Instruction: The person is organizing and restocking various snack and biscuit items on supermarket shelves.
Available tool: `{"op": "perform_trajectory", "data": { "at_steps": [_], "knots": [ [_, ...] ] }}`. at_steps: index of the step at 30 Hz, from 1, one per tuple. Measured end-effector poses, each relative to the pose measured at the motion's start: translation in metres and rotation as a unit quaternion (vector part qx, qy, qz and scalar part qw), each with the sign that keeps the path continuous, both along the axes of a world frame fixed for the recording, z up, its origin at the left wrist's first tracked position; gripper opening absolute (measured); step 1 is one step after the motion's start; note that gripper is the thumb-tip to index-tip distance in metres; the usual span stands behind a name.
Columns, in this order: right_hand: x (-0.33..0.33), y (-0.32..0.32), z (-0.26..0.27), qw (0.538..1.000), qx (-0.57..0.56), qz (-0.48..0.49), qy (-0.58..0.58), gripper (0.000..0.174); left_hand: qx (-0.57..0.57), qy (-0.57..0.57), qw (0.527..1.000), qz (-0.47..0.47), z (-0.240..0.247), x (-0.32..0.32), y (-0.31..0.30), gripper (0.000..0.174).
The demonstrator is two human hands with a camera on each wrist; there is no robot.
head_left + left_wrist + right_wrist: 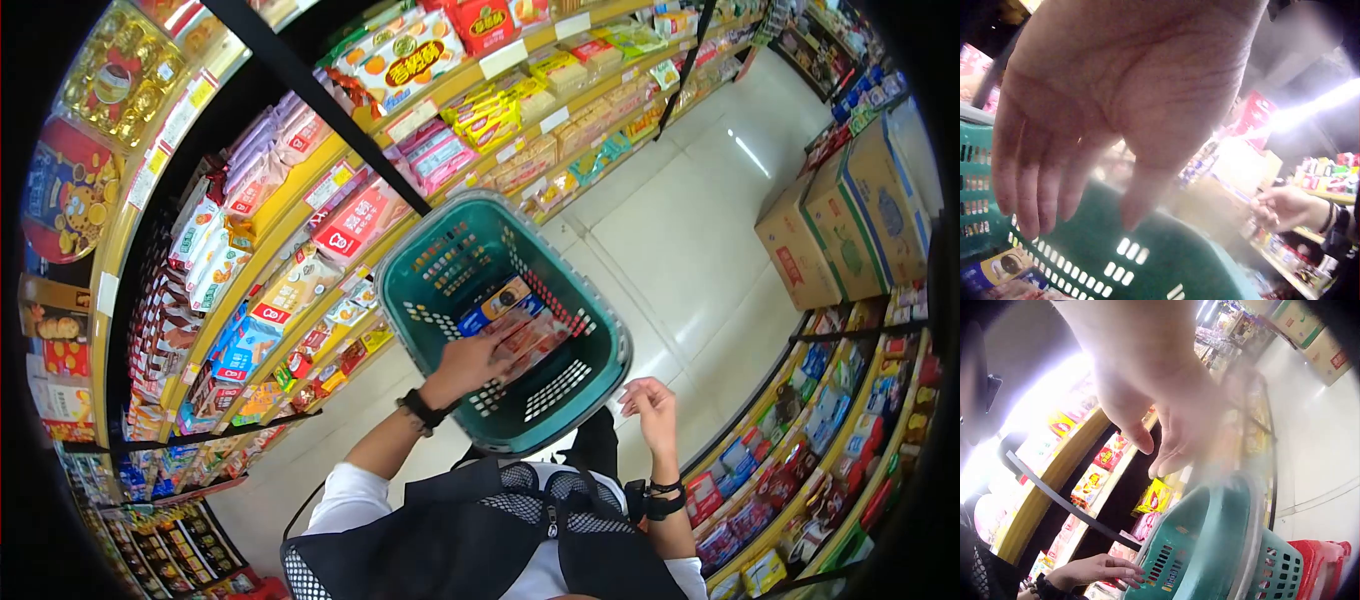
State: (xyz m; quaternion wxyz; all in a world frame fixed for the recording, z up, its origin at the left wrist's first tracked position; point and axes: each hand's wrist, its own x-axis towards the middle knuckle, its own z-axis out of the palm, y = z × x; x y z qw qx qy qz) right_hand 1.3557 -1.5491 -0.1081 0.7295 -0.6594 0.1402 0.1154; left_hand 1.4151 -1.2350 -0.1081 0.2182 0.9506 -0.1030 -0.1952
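Note:
A green shopping basket (545,420) with a grey rim is in front of the person. Inside it lie a blue snack box with round cookies pictured on it (500,305) and a clear-wrapped reddish pack (535,345). Over the near left part of the basket reaches the left hand (468,368), its fingertips close to the reddish pack in the head view. The left wrist view shows that hand (1104,106) with fingers extended downward and nothing gripped. Beyond the basket's right rim, the right hand (652,408) hangs with loosely bent fingers, holding nothing.
Curved shelves of packaged snacks (340,225) line the left and far side. Cardboard cartons (850,225) are stacked at right, above another snack shelf (760,460). A red plastic object (1322,565) stands by the basket. Tiled floor (665,240) runs between the shelves.

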Motion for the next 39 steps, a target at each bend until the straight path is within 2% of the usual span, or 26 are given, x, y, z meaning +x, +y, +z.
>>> {"op": "perform_trajectory", "data": {
  "at_steps": [2,4,5,9,14,15,18,20,23,24,26,28,29,32,33,34,36,39],
  "knots": [
    [0.013,-0.023,0.004,0.998,0.027,0.050,0.025,0.012,0.023,-0.028,0.997,0.069,-0.001,-0.001,0.006,0.034],
    [0.028,-0.055,0.006,0.994,0.023,0.102,0.037,0.012,0.092,-0.028,0.984,0.147,0.000,0.005,0.001,0.034],
    [0.036,-0.072,0.008,0.992,0.020,0.120,0.034,0.011,0.073,-0.045,0.976,0.201,0.004,0.005,-0.006,0.035],
    [0.070,-0.147,0.009,0.988,0.008,0.155,0.026,0.011,0.079,-0.056,0.963,0.253,0.022,0.008,-0.052,0.036],
    [0.111,-0.206,0.018,0.989,-0.006,0.144,0.010,0.011,0.079,0.022,0.944,0.321,0.041,0.011,-0.089,0.039],
    [0.119,-0.210,0.020,0.989,-0.011,0.145,0.021,0.011,0.085,-0.015,0.945,0.315,0.035,0.011,-0.091,0.037],
    [0.145,-0.215,0.023,0.985,-0.020,0.171,0.030,0.011,0.050,-0.013,0.935,0.352,0.018,0.019,-0.093,0.037],
    [0.165,-0.217,0.026,0.980,-0.021,0.197,0.027,0.011,0.041,-0.012,0.929,0.367,-0.011,0.030,-0.089,0.037],
    [0.202,-0.233,0.039,0.971,-0.070,0.230,-0.011,0.013,0.047,0.005,0.922,0.385,-0.028,0.066,-0.101,0.036],
    [0.216,-0.242,0.045,0.974,-0.088,0.210,-0.011,0.013,0.054,0.014,0.920,0.387,-0.030,0.080,-0.106,0.036],
    [0.243,-0.256,0.050,0.974,-0.109,0.197,-0.012,0.014,0.007,-0.002,0.924,0.383,-0.026,0.108,-0.109,0.037],
    [0.266,-0.266,0.051,0.974,-0.109,0.196,-0.003,0.015,-0.147,-0.032,0.913,0.378,-0.037,0.131,-0.103,0.034],
    [0.277,-0.268,0.050,0.973,-0.108,0.205,-0.003,0.015,-0.222,0.002,0.889,0.401,-0.034,0.141,-0.102,0.032],
    [0.313,-0.273,0.042,0.964,-0.107,0.242,0.016,0.016,-0.257,-0.014,0.866,0.429,-0.015,0.167,-0.104,0.033],
    [0.327,-0.274,0.037,0.959,-0.094,0.267,0.021,0.016,-0.266,-0.047,0.858,0.437,-0.019,0.172,-0.102,0.028],
    [0.339,-0.277,0.031,0.952,-0.083,0.292,0.030,0.016,-0.265,-0.049,0.852,0.450,0.000,0.178,-0.108,0.028],
    [0.371,-0.280,0.026,0.940,-0.081,0.330,0.025,0.017,-0.315,-0.064,0.787,0.526,0.038,0.194,-0.114,0.022],
    [0.423,-0.282,0.031,0.923,-0.089,0.374,0.015,0.018,-0.277,-0.184,0.763,0.554,0.061,0.209,-0.100,0.018]
  ]
}}
